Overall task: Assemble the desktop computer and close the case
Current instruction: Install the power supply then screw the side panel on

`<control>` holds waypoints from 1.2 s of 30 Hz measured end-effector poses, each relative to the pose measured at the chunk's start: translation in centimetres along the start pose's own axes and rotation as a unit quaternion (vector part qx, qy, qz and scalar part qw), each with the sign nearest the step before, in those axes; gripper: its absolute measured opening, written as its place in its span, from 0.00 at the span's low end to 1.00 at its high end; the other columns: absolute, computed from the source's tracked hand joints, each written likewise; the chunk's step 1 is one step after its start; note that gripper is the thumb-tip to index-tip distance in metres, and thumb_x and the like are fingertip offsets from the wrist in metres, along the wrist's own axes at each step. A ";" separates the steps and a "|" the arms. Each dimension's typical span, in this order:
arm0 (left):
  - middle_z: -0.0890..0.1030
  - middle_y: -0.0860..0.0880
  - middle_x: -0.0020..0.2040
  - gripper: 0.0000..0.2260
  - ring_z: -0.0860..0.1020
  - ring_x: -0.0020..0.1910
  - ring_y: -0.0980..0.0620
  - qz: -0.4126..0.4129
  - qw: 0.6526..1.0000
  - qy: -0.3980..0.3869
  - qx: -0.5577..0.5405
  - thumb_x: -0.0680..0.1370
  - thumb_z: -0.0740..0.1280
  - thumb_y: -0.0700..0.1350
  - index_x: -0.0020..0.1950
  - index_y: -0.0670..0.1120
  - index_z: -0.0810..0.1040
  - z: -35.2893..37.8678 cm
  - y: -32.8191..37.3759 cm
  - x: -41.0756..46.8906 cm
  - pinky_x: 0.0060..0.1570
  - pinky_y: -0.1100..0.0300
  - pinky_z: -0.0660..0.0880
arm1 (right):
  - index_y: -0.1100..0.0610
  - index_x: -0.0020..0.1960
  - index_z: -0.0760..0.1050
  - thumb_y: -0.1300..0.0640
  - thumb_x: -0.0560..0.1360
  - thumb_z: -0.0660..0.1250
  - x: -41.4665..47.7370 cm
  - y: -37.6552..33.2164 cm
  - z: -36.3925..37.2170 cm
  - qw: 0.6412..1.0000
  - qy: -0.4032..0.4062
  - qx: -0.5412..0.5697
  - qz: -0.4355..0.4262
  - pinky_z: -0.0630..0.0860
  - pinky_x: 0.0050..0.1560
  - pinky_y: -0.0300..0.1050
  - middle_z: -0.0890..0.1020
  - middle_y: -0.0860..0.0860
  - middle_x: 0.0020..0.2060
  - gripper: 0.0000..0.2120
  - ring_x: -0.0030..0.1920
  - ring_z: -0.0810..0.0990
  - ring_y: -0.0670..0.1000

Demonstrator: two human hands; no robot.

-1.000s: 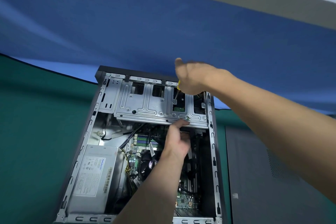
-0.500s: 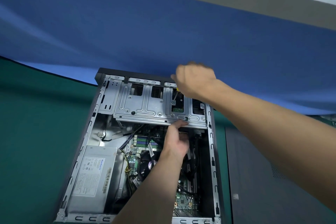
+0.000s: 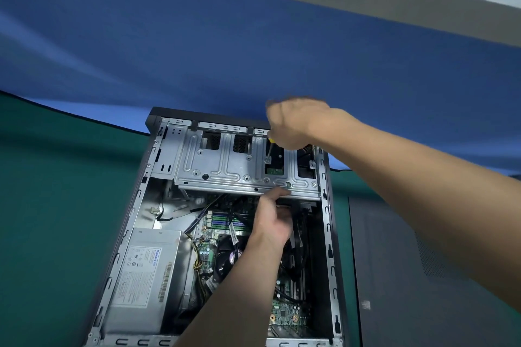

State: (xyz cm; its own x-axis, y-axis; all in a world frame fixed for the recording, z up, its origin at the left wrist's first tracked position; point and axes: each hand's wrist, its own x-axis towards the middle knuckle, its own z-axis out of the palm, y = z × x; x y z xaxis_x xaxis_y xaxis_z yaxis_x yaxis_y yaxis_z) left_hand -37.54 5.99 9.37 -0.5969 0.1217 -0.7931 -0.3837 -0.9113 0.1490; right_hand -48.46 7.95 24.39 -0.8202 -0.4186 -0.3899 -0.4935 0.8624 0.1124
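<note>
Hardly anything has moved since half a second ago: the right hand (image 3: 296, 124) stays at the 12 o'clock end of the computer case (image 3: 328, 234), and a bit of yellow handle shows again. This hand is closed around the screwdriver (image 3: 269, 146), whose tip stands on a screw (image 3: 267, 160) in the drive cage (image 3: 222, 166). The left hand (image 3: 272, 222) grips the cage's 6 o'clock edge, thumb on the metal, fingers curled beneath. The case lies open on the green mat (image 3: 56, 205). Its power supply (image 3: 143, 276) is at the 7 o'clock corner, and the side panel (image 3: 423, 276) lies at 3 o'clock.
</note>
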 end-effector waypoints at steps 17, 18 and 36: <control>0.79 0.44 0.29 0.07 0.78 0.25 0.46 -0.003 1.000 -0.015 0.009 0.69 0.64 0.29 0.42 0.40 0.75 -0.1 -0.1 0.4 0.36 0.51 0.79 | 0.55 0.42 0.68 0.54 0.79 0.58 0.4 -0.1 0.7 0.997 0.083 -0.003 0.005 0.66 0.41 0.44 0.74 0.55 0.41 0.09 0.40 0.70 0.57; 0.79 0.44 0.29 0.08 0.78 0.25 0.46 -0.005 1.000 -0.014 0.009 0.68 0.65 0.29 0.42 0.40 0.76 -0.1 0.0 0.3 0.33 0.52 0.79 | 0.56 0.50 0.70 0.52 0.80 0.58 0.5 0.1 0.5 0.998 0.057 -0.004 0.005 0.67 0.43 0.45 0.76 0.55 0.46 0.07 0.43 0.71 0.57; 0.76 0.47 0.27 0.10 0.75 0.22 0.51 0.000 0.999 -0.014 -0.048 0.71 0.62 0.27 0.41 0.41 0.75 0.0 -0.3 0.2 0.24 0.63 0.73 | 0.58 0.32 0.63 0.67 0.72 0.57 1.0 -1.2 -0.4 0.998 -0.028 0.062 -0.010 0.62 0.27 0.38 0.69 0.51 0.29 0.11 0.29 0.67 0.50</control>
State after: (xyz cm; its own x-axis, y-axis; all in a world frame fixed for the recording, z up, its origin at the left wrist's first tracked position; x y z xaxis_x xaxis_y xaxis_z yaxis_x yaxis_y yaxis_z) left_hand -37.58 6.28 9.15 -0.6167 0.1322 -0.7760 -0.3157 -0.9446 0.0900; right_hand -48.81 6.42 24.27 -0.7915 -0.4219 -0.4422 -0.4667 0.8844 -0.0083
